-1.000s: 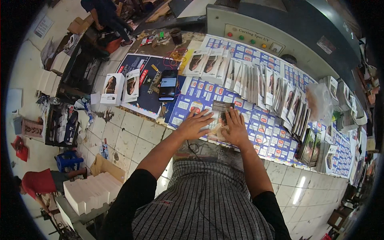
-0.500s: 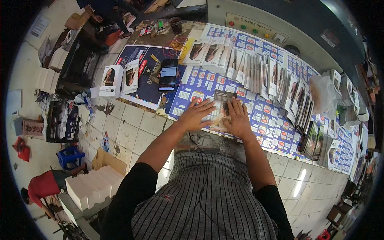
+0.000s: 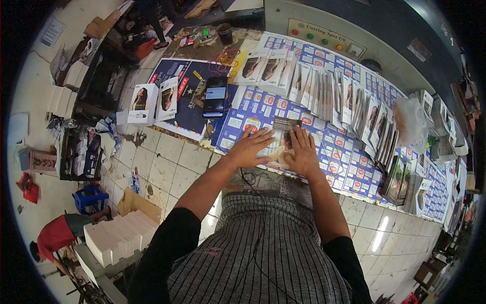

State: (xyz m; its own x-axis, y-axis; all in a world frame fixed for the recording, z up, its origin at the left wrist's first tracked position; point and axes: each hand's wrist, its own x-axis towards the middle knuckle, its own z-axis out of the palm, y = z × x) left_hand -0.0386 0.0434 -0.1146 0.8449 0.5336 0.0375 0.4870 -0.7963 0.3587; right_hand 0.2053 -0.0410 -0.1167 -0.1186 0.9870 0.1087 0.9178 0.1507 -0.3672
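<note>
A printed booklet (image 3: 281,130), dark at its top edge with a photo of a person below, lies on the blue printed sheets near the front edge of the table. My left hand (image 3: 251,147) lies flat along its left side, fingers stretched out toward it. On its right side rests my right hand (image 3: 304,152), palm down with the fingers extended and the thumb over the picture. Neither hand grips anything. Part of the booklet is hidden under my hands, and I cannot tell whether it has several pages.
Stacks of white-covered booklets (image 3: 273,71) run fanned out to the right. A plastic bag (image 3: 411,124) sits beyond them. Two more piles (image 3: 140,105) stand left of a phone (image 3: 215,97). A dark cup (image 3: 224,34) is at the back. A person in red (image 3: 54,235) bends at lower left.
The pale glare over the booklet has faded, so its picture shows more clearly. Both hands stay almost in place beside it. The whole view has shifted slightly.
</note>
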